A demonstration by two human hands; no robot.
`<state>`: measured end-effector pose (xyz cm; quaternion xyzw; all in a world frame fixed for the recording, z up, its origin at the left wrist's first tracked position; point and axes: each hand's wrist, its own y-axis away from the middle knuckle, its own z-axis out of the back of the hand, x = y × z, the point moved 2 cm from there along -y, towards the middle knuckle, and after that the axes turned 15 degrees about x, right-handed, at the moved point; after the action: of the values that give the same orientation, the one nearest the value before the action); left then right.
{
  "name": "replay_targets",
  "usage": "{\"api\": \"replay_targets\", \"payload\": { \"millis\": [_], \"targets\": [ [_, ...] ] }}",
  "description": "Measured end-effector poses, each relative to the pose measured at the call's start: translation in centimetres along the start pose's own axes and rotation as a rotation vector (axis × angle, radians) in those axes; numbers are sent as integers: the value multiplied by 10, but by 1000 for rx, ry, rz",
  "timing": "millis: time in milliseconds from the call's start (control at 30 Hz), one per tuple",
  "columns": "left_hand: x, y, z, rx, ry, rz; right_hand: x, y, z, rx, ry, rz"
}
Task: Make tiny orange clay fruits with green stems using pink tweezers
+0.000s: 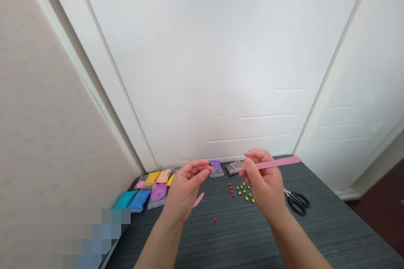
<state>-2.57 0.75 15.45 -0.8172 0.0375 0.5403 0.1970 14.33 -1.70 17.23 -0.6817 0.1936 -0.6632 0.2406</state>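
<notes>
Between the thumb and fingertips of my left hand [188, 183] is a small orange-red clay ball [209, 168]. My right hand [264, 176] is closed around a pink plastic modelling tool [277, 162], its thin tip pointing left toward the ball but apart from it. On the dark table below lie several small red balls [231, 190] in a short row and several yellow-and-green pieces [246, 198], partly hidden by my right hand. A single red ball [215, 220] sits nearer to me. Another pink tool [198, 199] is partly covered by my left hand.
Bags of coloured clay, among them a blue bag [139, 200] and a purple bag [158, 192], lie at the left. A second purple bag [215, 166] and a grey bag [232, 168] rest by the white panel [202, 71]. Black-handled scissors [297, 202] lie at the right.
</notes>
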Motion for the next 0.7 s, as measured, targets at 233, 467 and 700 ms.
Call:
{"api": "replay_targets", "payload": {
  "millis": [233, 467, 700],
  "targets": [
    [-13, 12, -6, 65, 27, -25, 27, 5, -8, -51, -140, 98],
    [-20, 19, -6, 178, -70, -36, 36, 9, -32, -29, -88, 88],
    [-24, 20, -8, 170, -18, -39, 31, 10, -33, 55, 15, 34]
  ]
}}
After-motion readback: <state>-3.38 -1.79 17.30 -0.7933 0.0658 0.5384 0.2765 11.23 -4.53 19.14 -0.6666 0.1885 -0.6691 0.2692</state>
